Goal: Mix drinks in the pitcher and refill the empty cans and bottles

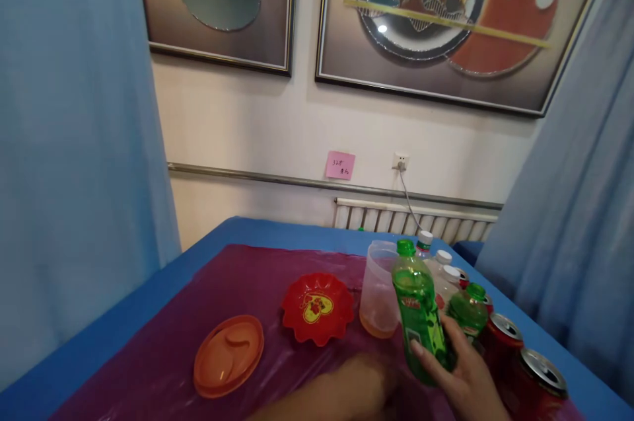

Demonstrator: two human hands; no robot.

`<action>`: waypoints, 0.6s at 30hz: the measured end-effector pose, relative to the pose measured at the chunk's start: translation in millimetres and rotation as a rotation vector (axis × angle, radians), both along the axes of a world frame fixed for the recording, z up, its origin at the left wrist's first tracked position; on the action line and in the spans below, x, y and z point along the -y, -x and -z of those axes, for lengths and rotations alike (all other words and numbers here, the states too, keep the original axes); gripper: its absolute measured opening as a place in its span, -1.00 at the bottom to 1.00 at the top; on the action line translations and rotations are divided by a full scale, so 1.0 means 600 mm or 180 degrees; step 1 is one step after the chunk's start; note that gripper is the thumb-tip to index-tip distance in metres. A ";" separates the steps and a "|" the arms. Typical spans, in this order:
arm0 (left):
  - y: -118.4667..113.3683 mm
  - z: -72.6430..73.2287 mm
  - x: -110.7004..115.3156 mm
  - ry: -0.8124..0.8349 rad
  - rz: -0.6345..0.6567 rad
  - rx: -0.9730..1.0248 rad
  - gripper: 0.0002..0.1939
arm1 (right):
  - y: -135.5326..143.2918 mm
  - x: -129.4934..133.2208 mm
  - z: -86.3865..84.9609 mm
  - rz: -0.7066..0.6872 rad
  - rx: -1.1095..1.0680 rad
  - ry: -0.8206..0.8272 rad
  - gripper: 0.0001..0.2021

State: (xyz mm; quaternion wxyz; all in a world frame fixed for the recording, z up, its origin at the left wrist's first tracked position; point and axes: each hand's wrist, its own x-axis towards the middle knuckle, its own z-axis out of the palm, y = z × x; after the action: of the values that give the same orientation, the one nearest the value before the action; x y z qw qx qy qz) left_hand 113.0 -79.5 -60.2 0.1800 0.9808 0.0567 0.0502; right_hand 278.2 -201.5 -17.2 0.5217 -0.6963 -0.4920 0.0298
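My right hand is wrapped round the lower part of a green bottle with a green cap, which leans slightly to the left. Left of it, my left hand is low in the view, blurred, with its fingers smeared and hidden. Just behind the green bottle stands a clear plastic pitcher with a little amber liquid at its bottom. A red scalloped plate with a yellow heart lies left of the pitcher. An orange divided dish is further left.
On the right stand several white-capped bottles, another green bottle and opened red cans. A purple sheet covers the blue table. Blue curtains hang at both sides; a radiator is behind.
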 end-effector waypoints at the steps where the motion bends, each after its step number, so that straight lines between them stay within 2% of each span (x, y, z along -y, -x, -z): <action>1: 0.003 -0.005 0.000 0.0077 -0.0025 -0.0016 -0.77 | 0.013 0.001 0.019 -0.0038 -0.0232 -0.0031 -0.41; 3: 0.009 -0.014 0.002 0.0346 -0.0146 -0.0032 -0.71 | 0.035 0.005 0.048 -0.0046 -0.0638 -0.0134 -0.44; 6: 0.019 -0.023 0.008 0.1040 -0.0292 0.0113 -0.62 | 0.057 0.012 0.073 -0.0031 -0.0932 -0.0169 -0.48; 9: 0.036 -0.028 0.016 0.2110 -0.0486 0.0516 -0.53 | 0.065 0.015 0.090 -0.0027 -0.0857 -0.0138 -0.46; 12: 0.062 -0.039 0.022 0.3337 -0.0852 0.1269 -0.44 | 0.075 0.008 0.110 -0.0090 -0.0749 -0.0084 -0.41; 15: 0.093 -0.058 0.031 0.4180 -0.0876 0.1766 -0.32 | 0.101 -0.007 0.127 -0.0446 -0.0741 -0.0100 -0.36; 18: 0.120 -0.075 0.043 0.4234 -0.0920 0.1956 -0.29 | 0.134 -0.024 0.131 -0.1070 -0.0868 -0.0144 -0.33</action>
State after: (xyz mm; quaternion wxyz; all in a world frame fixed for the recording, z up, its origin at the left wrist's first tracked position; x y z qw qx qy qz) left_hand 40.7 -105.1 -15.3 0.7347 0.5894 0.1506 0.3002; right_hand 197.6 -186.8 -95.9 0.5867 -0.5821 -0.5266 0.1992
